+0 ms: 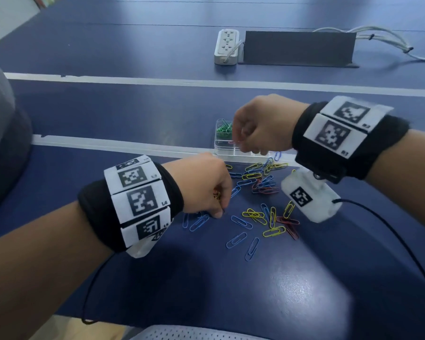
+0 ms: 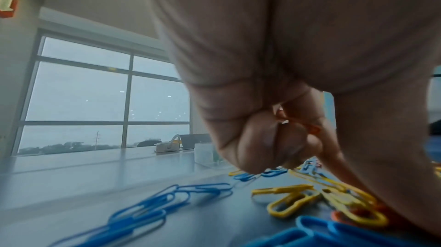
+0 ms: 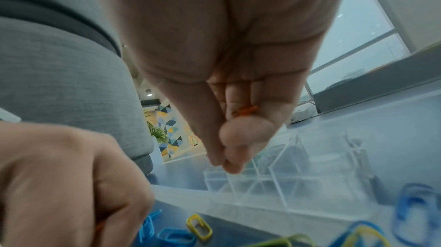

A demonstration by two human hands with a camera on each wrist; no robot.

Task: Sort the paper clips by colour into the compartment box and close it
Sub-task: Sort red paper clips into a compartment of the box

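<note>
Red clips (image 3: 245, 110) are pinched in the right hand (image 1: 263, 125), held just above the clear compartment box (image 1: 227, 149). Green clips (image 1: 223, 130) are seen in its far compartment. Just before the box, among loose clips (image 1: 255, 192), the left hand (image 1: 203, 184) is curled around orange-red clips (image 2: 312, 128).

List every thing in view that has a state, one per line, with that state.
Clear plastic compartment box: open, no lid on it in view.
Green paper clips: sorted, in the box's far compartment.
Blue, yellow and red paper clips: loose on the blue table.
Right hand: over the box, fingers pinching an orange-red clip.
Left hand: down among the loose clips, gripping orange-red clips.
White power strip: one cable plugged in.
</note>
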